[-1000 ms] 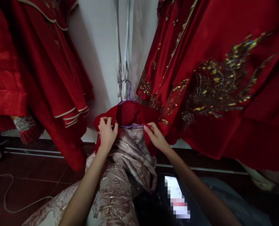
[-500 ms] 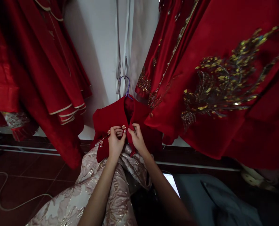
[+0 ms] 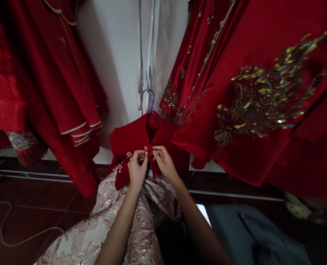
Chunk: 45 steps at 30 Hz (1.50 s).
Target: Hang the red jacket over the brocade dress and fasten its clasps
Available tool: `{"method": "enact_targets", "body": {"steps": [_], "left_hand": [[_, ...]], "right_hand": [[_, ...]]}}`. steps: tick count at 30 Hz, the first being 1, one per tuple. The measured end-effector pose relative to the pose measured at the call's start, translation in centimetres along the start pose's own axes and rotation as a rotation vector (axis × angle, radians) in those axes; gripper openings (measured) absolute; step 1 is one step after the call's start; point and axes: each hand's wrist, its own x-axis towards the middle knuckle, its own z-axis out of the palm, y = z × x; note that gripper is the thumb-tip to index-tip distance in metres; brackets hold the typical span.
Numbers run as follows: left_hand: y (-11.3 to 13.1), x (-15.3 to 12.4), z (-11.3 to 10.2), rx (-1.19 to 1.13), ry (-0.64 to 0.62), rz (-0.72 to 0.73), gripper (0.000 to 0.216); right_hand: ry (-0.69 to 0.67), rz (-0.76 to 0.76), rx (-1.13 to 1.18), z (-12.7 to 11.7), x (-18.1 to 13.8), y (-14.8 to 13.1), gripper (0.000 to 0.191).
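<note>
A small red velvet jacket [image 3: 130, 138] hangs on a purple hanger [image 3: 151, 103] hooked to a white wardrobe handle [image 3: 149, 79]. My left hand [image 3: 137, 167] pinches the jacket's left front edge by a pearl button [image 3: 145, 149]. My right hand [image 3: 164, 162] pinches the right front edge, right next to it. The two edges meet between my fingers. A pale pink and gold brocade skirt [image 3: 130, 221] hangs below the jacket, under my forearms.
Red gowns hang on both sides: plain with cream trim on the left [image 3: 55, 92], gold-embroidered on the right [image 3: 257, 95]. A lit phone [image 3: 203, 215] lies beside grey fabric [image 3: 257, 235]. A white cable [image 3: 14, 232] loops across the dark red floor.
My hands moved from the open jacket's sides to its middle and drew the front edges together. The hanger bar and the skirt top are now covered.
</note>
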Motion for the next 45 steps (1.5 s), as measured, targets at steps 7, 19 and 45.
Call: {"method": "enact_targets", "body": {"steps": [7, 19, 45], "left_hand": [[0.7, -0.2, -0.3, 0.084, -0.041, 0.092, 0.013], [1.9, -0.3, -0.3, 0.106, -0.033, 0.184, 0.016], [1.3, 0.1, -0.7, 0.301, -0.11, 0.283, 0.015]], "right_hand": [[0.079, -0.041, -0.049, 0.2, -0.2, -0.5, 0.024], [0.117, -0.136, -0.121, 0.0, -0.5, -2.3, 0.023], [0.063, -0.137, -0.084, -0.4, -0.3, -1.8, 0.026]]}}
